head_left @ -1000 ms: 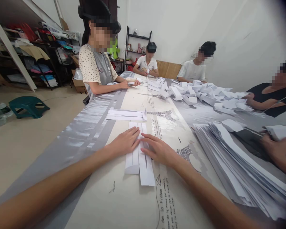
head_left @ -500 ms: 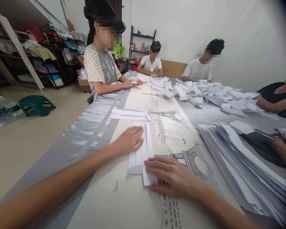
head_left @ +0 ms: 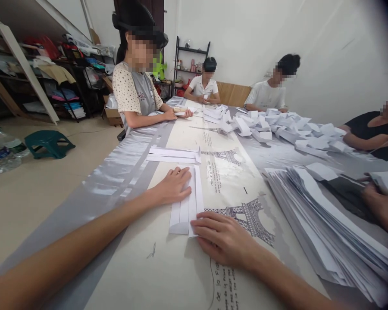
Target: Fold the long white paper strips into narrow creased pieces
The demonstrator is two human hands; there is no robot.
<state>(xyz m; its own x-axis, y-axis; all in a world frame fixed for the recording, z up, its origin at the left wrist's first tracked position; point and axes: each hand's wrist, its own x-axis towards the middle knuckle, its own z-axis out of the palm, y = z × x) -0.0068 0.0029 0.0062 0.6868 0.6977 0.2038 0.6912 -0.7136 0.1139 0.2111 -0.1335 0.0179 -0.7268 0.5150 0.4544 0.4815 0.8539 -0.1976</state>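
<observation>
Far beyond and left of the Eiffel Tower print (head_left: 247, 217), against the wall: open shelving rack (head_left: 61, 82) loaded with stacked cloth and paper. Beside the rack, a cardboard box (head_left: 111, 114), contents not visible.

Just left of the print, flat on the table: folded white paper (head_left: 183, 213), long strips side by side. Beyond it, a second folded piece (head_left: 173, 155). Right of the print, a fanned stack of flat sheets (head_left: 326, 224); far beyond the print, a heap of folded pieces (head_left: 278, 127).

Since half a second ago: right hand (head_left: 224, 239) drawn a little closer to the body. The right-hand strip no longer juts out past its neighbours, its near end now roughly level with theirs. Left hand (head_left: 173, 186) unchanged on the far half.

Left hand palm down, fingers stretched out and close together, pressing the paper and gripping nothing. Right hand palm down just nearer than the print, fingers slightly spread, fingertips touching the paper's near right corner, nothing grasped.

At the far right of the print, a co-worker's hand (head_left: 381, 206) beside a white folded piece (head_left: 386, 181).
</observation>
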